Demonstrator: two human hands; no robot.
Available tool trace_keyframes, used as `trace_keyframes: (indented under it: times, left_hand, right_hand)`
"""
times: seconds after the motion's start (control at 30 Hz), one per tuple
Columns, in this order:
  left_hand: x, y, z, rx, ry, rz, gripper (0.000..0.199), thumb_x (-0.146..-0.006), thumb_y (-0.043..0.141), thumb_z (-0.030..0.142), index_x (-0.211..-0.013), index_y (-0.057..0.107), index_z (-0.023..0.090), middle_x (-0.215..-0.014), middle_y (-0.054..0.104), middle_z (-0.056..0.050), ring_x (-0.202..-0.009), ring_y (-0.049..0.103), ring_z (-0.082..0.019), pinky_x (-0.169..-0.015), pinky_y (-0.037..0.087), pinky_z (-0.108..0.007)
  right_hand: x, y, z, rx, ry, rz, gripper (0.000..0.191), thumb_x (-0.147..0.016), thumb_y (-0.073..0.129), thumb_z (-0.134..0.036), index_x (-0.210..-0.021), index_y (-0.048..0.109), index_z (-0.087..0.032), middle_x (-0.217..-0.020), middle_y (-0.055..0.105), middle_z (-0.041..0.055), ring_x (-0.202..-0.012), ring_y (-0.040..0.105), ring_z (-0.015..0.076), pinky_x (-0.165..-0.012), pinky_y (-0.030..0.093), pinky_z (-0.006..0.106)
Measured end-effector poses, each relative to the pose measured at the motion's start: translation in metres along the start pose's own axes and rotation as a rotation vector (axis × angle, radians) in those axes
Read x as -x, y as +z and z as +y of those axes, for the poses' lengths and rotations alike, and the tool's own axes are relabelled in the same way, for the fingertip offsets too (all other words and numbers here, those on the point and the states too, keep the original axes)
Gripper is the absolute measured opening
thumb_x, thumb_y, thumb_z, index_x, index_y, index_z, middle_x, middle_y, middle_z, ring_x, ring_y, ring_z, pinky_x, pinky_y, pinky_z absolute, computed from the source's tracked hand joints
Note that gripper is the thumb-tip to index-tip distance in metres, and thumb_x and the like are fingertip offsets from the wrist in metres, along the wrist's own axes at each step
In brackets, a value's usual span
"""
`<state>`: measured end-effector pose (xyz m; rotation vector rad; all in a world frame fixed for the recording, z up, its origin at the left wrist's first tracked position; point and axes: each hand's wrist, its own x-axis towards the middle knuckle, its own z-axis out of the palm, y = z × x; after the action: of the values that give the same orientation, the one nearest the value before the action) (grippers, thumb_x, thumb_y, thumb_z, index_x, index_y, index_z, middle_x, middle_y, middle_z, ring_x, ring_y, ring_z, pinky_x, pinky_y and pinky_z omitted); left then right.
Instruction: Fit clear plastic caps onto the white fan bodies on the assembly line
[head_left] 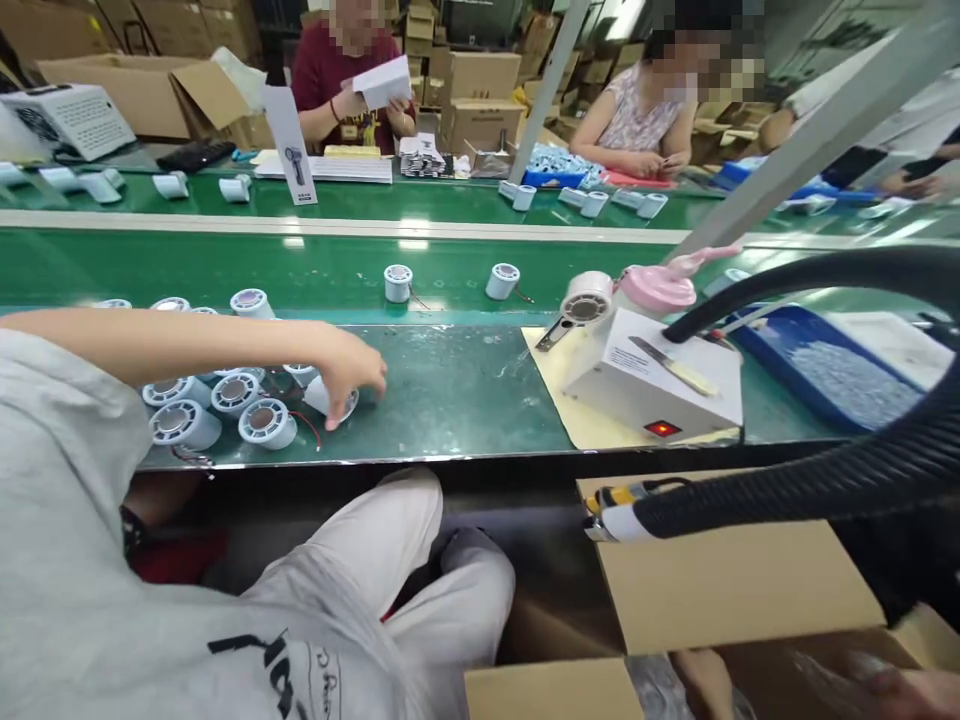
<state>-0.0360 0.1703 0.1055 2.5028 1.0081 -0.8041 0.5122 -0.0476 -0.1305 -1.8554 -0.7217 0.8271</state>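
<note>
My left hand (351, 372) reaches across from the left over the green bench. Its thumb and fingers are curled round a pale blue, round fan head (318, 396), which lies tilted and is partly covered by the hand. Beside it, more of these fan heads (268, 424) are grouped, with grilled round faces and thin wires; my forearm hides some of them. A red wire trails next to the held one. My right hand is out of view.
Two fan heads (397, 284) stand on the green belt (315, 262). On the right are a white machine (660, 375) with a lit red switch, a knife on top, a black hose (795, 490) and a blue tray (787, 345). Another person's hands (892, 692) are in a cardboard box. Co-workers sit opposite.
</note>
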Motion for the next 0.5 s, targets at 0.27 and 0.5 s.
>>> trace_keyframes:
  times: [0.27,0.5]
  left_hand:
    - [0.046,0.037,0.036,-0.276,-0.035,0.378,0.087,-0.045,0.098,0.018,-0.127,0.07,0.019,-0.145,0.062,-0.021,-0.131,0.057,-0.043,-0.109,0.044,-0.048]
    - [0.059,0.084,0.047,-0.299,-0.335,0.558,0.025,-0.083,0.058,0.003,-0.103,0.073,0.009,-0.097,0.07,-0.023,-0.089,0.067,-0.037,-0.07,0.049,-0.041]
  right_hand:
    - [0.046,-0.034,0.004,0.073,0.09,0.228,0.047,-0.037,0.076,-0.056,-0.069,0.056,-0.027,-0.08,0.061,0.0052,-0.065,0.061,0.0277,-0.046,0.052,0.043]
    - [0.108,-0.045,-0.021,-0.18,0.119,0.334,0.049,-0.046,0.079,-0.056,-0.078,0.061,-0.024,-0.089,0.062,0.0042,-0.08,0.067,0.027,-0.071,0.063,0.047]
